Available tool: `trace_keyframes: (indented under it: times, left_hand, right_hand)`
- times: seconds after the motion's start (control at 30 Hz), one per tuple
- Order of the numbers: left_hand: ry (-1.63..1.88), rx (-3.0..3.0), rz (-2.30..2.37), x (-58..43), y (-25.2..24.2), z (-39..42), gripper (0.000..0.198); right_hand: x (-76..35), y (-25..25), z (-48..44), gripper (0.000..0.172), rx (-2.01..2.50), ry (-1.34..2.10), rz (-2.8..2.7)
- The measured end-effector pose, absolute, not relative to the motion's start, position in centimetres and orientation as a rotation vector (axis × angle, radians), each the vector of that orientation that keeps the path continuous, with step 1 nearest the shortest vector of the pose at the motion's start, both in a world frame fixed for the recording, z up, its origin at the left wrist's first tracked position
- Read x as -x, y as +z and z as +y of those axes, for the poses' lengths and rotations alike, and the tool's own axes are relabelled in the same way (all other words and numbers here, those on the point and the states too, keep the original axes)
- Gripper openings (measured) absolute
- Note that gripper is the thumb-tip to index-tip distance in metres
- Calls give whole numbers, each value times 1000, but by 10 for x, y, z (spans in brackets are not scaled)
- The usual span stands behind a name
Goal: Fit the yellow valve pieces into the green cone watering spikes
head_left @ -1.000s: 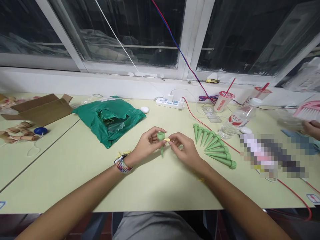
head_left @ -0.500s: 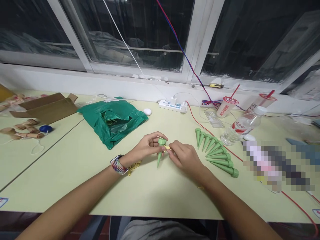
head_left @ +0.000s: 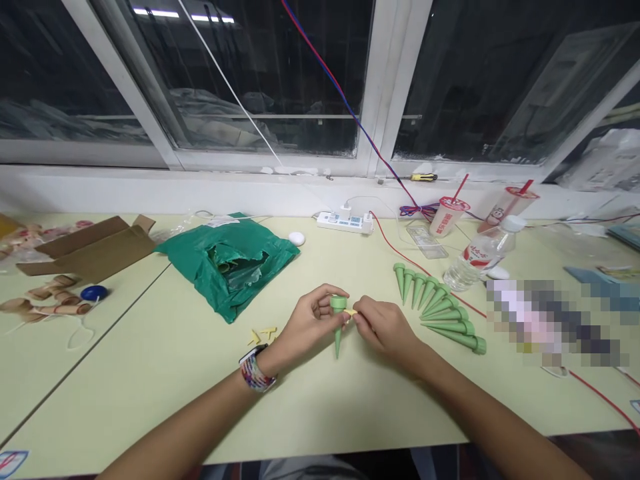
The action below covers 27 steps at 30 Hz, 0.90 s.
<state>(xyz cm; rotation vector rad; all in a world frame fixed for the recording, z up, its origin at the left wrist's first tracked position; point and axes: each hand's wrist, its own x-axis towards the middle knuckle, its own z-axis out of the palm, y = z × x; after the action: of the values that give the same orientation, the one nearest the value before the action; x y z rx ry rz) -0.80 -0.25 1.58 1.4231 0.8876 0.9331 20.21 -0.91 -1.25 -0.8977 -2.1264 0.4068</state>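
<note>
Over the tabletop [head_left: 165,407], L hand [head_left: 311,327] curls round a green spike [head_left: 339,320], tip down, cap up, held firm. R hand [head_left: 383,330] is just right of it, nearly closed, fingertips [head_left: 361,315] pinching a small yellow piece [head_left: 351,312] against the spike's top. Near L hand, to its left: more yellow pieces [head_left: 261,335] on the tabletop. Right of R hand: green spikes [head_left: 440,310], approx a dozen, fanned out. Beyond L hand: green bag [head_left: 229,267]. Beyond R hand: power strip [head_left: 345,223], and further right a water bottle [head_left: 480,253].
</note>
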Motion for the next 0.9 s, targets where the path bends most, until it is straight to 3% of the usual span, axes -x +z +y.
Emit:
trace_keyframes:
  times: [0.2, 0.33, 0.53, 0.67, 0.8, 0.9]
  left_hand:
    - [1210, -1840, 1043, 4, 9, -11, 26]
    - [1269, -1970, 1019, 6, 10, -10, 25]
    - [1143, -1680, 956, 3, 14, 2, 35]
    - [1037, -1475, 889, 4, 16, 7, 42]
    - [952, -1389, 838, 7, 18, 10, 31]
    - [863, -1362, 777, 9, 18, 12, 24]
  right_hand:
    - [-199, 0, -16, 33, 949, 1104, -1831]
    - [-197, 6, -17, 37, 903, 1243, -1723]
    - [-203, -3, -8, 25, 859, 1027, -1856]
    - [-209, -6, 0, 17, 806, 579, -2095]
    - [-212, -6, 3, 23, 802, 183, -2201]
    - [-211, -7, 2, 26, 784, 154, -2209]
